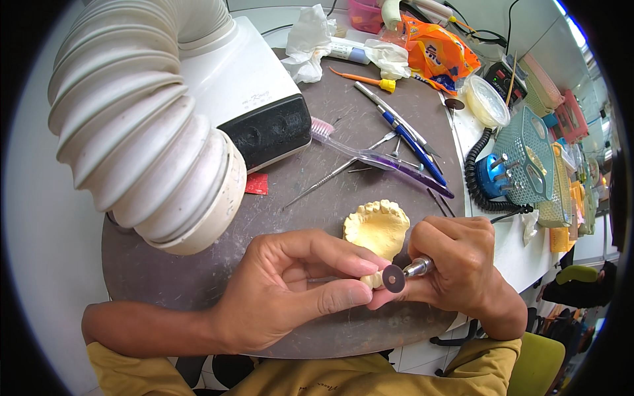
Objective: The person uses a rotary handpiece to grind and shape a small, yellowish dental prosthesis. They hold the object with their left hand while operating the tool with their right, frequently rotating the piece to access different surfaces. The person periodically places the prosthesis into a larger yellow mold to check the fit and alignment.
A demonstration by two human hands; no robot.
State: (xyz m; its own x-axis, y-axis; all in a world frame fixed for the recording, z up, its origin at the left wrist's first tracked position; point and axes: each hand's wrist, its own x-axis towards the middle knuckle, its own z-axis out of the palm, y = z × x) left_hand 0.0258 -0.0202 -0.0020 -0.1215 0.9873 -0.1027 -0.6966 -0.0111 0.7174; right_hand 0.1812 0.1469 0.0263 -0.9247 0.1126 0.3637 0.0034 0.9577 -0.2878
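Head view. My left hand [284,290] has its grip pinched narrow, thumb and forefinger, on a small cream tooth piece [372,280] at the near edge of the worktop [198,277], just right of centre. My right hand [456,264] is wrapped tight round a rotary handpiece [417,267]; only its metal nose shows past the fingers. Dark cutting disc [393,278] on its tip sits right against the tooth piece, touching or near enough, can't resolve the contact.

Yellow dental cast [376,228] lies on the worktop just beyond both hands, teeth arch on its far side.

Far left: big white ribbed extraction hose [142,132], mouth facing down and toward me, hanging over the worktop's left part. White box unit with black front [264,99] behind it.

Farther out, centre-right: purple toothbrush [380,158], metal probe [337,173], blue-handled tool [413,142], orange tool [360,79], crumpled tissue [309,43]. Right of the worktop: black coiled cable [474,178], teal mesh basket [528,155].
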